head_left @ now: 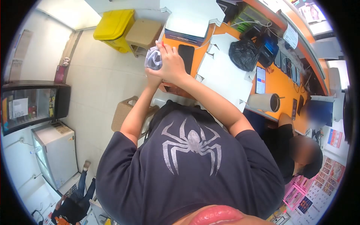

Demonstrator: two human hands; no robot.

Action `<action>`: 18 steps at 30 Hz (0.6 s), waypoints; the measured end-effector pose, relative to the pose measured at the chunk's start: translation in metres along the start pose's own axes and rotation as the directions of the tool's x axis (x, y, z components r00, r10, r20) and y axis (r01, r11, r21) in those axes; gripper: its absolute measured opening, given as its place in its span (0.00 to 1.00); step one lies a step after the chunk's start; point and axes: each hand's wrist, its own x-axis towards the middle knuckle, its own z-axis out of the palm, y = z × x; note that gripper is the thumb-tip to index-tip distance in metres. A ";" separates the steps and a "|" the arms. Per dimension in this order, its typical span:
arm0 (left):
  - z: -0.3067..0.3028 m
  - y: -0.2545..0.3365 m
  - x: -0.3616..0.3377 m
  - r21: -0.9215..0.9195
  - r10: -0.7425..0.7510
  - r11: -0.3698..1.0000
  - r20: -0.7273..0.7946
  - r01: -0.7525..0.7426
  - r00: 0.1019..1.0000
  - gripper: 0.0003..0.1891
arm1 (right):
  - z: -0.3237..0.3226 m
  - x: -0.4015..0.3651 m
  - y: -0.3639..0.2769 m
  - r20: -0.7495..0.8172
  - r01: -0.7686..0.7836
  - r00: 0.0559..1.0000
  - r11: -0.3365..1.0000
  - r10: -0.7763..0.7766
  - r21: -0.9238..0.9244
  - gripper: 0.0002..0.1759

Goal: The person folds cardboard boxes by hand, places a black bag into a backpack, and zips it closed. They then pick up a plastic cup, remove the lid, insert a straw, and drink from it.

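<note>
A crumpled, whitish see-through plastic bundle (153,60) is between my hands, above the left edge of the orange desk. My right hand (170,63) grips its right side, with the thumb below and the fingers above. A small red bit shows by the fingertips. My left hand (153,77) is underneath, against the right hand and the bundle; its fingers are mostly hidden. Just right of my right hand, a black phone (186,58) lies on the desk (221,29).
White sheets (225,62), a black plastic bag (243,55), a lit phone (260,80) and a cup (264,102) are on the desk. A yellow bin (114,25) and stool (143,33) stand beyond. A seated person (277,150) is at right, another person (73,206) lower left.
</note>
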 end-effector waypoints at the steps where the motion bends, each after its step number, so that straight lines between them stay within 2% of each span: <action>1: 0.000 0.000 0.003 0.002 -0.033 0.999 -0.009 0.033 0.999 0.35 | -0.001 0.003 0.000 -0.004 0.005 1.000 1.000 -0.005 -0.002 0.54; 2: -0.005 -0.012 0.004 0.010 -0.006 1.000 0.010 0.006 1.000 0.37 | -0.003 0.005 -0.001 -0.008 0.009 1.000 1.000 -0.009 -0.005 0.55; 4: -0.011 -0.028 0.009 0.022 0.042 0.999 0.052 -0.043 0.998 0.39 | -0.008 0.010 0.000 -0.066 0.021 0.997 0.995 -0.027 -0.094 0.50; 6: -0.015 -0.030 0.010 -0.042 0.009 0.999 0.083 -0.005 0.996 0.43 | -0.015 0.017 0.002 -0.155 0.053 0.985 0.985 -0.079 -0.167 0.46; 7: -0.015 -0.028 0.013 -0.072 -0.005 0.997 0.107 0.013 0.994 0.44 | -0.023 0.021 0.001 -0.173 0.053 0.983 0.997 -0.061 -0.053 0.36; 8: -0.015 -0.028 0.016 -0.100 -0.015 0.995 0.135 0.029 0.991 0.44 | -0.032 0.025 0.000 -0.240 0.067 0.969 0.998 -0.061 0.020 0.33; 10: -0.015 -0.034 0.022 -0.075 0.064 0.996 0.139 -0.054 0.988 0.42 | -0.055 0.035 -0.002 -0.381 0.117 0.923 0.980 -0.048 0.158 0.28; 11: -0.016 -0.038 0.023 -0.064 0.103 0.993 0.146 -0.095 0.984 0.41 | -0.071 0.036 -0.009 -0.454 0.106 0.891 0.974 -0.003 0.201 0.18; 13: -0.016 -0.039 0.027 0.028 0.184 0.981 0.149 -0.190 0.972 0.38 | -0.084 0.034 0.000 -0.585 0.154 0.804 0.913 0.107 0.378 0.15; 14: -0.016 -0.041 0.028 -0.011 0.149 0.989 0.146 -0.149 0.978 0.38 | -0.091 0.033 0.005 -0.635 0.190 0.754 0.870 0.167 0.455 0.14; 16: -0.016 -0.049 0.026 -0.083 0.070 0.995 0.140 -0.058 0.988 0.39 | -0.105 0.028 0.004 -0.615 0.194 0.735 0.782 0.284 0.593 0.12; 18: -0.015 -0.050 0.025 -0.133 0.068 0.990 0.137 -0.050 0.988 0.40 | -0.111 0.021 0.007 -0.586 0.182 0.721 0.714 0.370 0.676 0.12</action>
